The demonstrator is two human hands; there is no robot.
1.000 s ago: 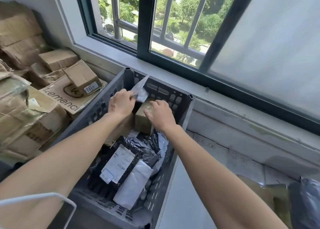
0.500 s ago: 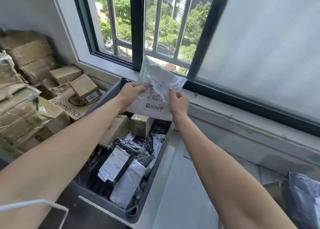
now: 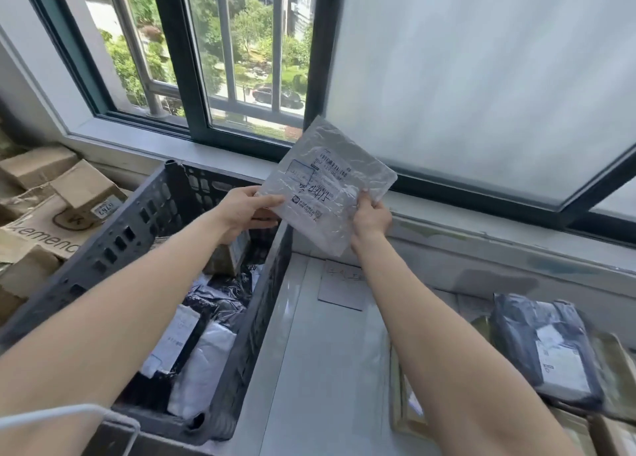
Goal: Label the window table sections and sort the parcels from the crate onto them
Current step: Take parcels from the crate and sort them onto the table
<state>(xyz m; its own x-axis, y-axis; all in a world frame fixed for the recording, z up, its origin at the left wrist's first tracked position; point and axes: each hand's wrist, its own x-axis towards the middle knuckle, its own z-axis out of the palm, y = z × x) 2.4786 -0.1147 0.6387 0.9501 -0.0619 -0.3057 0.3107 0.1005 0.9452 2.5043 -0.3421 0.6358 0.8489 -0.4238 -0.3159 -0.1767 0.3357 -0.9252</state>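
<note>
Crinkled clear-plastic parcel [image 3: 330,183], bearing a printed shipping label and dark handwriting, is held tilted in the air in front of the window sill [image 3: 144,138], above the far right corner of the crate [image 3: 137,214]. The left grip [image 3: 246,211] pinches its left edge, with the thumb on the front face and the fingers behind. The right grip [image 3: 370,216] clasps its lower right edge with curled fingers.

The dark grey slotted crate sits at the left end of the pale bench [image 3: 309,369]. Inside it lie a small brown box [image 3: 223,259] at the far end, a black mailer with a white label [image 3: 179,338] and a white poly bag [image 3: 203,369] nearer the person.

On the bench just right of the crate, close to the wall, lies a handwritten paper label [image 3: 340,285]; its writing is too faint to read. Further right, a dark poly mailer [image 3: 547,349] rests on top of flat brownish packets. Left of the crate, cardboard boxes [image 3: 86,187] are piled against the wall. A white wire frame [image 3: 69,414] shows at the lower left edge.
</note>
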